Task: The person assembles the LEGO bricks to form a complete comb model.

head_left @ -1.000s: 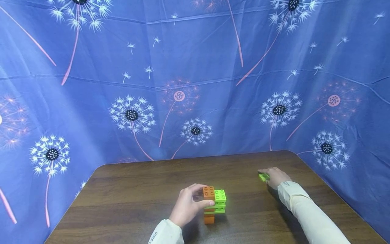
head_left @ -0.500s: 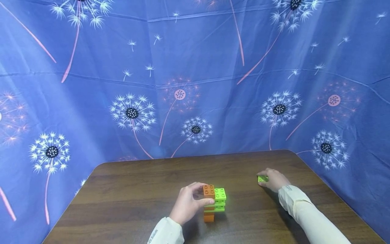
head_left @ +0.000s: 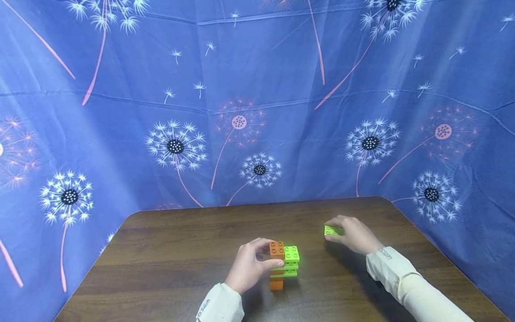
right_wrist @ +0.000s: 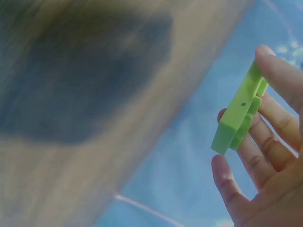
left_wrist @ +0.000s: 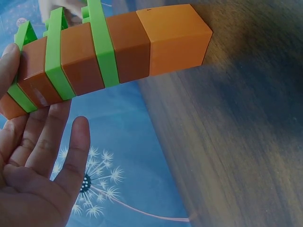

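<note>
A tower of toy building bricks [head_left: 276, 284] stands upright on the table, orange and brown blocks alternating with thin green plates that jut out to the right. My left hand [head_left: 250, 266] grips its upper part, thumb at the front and fingers behind. In the left wrist view the tower [left_wrist: 128, 47] shows three green plates between the blocks, and its orange base block is on the wood. My right hand [head_left: 356, 233] pinches a flat green brick [head_left: 332, 230] between thumb and fingers, to the right of the tower. The right wrist view shows this green brick [right_wrist: 239, 109] from its side, studs facing the palm.
The brown wooden table [head_left: 181, 255] has rounded far corners. A blue curtain [head_left: 257, 89] with a dandelion print hangs behind it and along both sides.
My right hand has closed its thumb and fingers on the flat green brick and moved it left, toward the tower. The left hand keeps its grip on the tower.
</note>
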Available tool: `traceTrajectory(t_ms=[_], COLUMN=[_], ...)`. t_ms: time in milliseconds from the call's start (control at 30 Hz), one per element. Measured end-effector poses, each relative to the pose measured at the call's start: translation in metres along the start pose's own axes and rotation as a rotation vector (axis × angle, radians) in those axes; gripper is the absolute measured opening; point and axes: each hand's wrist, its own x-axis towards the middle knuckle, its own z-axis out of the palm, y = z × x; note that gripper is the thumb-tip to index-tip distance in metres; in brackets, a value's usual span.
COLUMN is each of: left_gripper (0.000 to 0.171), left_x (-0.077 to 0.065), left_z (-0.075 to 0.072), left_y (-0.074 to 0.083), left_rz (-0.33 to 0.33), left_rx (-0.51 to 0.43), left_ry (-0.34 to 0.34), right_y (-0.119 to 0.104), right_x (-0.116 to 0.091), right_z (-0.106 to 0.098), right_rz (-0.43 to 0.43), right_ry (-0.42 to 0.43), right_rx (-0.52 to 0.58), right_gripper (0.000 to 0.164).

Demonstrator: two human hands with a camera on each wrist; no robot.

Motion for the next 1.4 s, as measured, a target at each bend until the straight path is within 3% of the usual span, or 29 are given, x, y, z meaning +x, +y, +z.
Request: traceTrajectory(t_ms=[400,867,1133,1400], left_gripper=[0.04,0.039,0.037,0.032], left_x=[0.001,0.001,0.002,0.002], left_z=[0.0,-0.001,-0.003,-0.002], left_y=[0.002,0.002,0.001,0.001], left_rz=[-0.022,-0.007,0.007,0.007], left_rx=[-0.015,-0.017,0.005,-0.009], left_ry=[-0.011,-0.015,-0.004,-0.011], right_y=[-0.055,-0.119,-0.142,-0.155], right_x=[-0.001,0.004,0.009,0.01], right_z=[-0.025,-0.035,-0.029,-0.023], right_rz=[-0.105,-0.309,-0.365,-0.353], right_ry=[0.085,0.058,0.01,-0.022], right_rx=[0.102,0.231,0.193,0.109], right_gripper=[0.041,0.034,0.033,0.034])
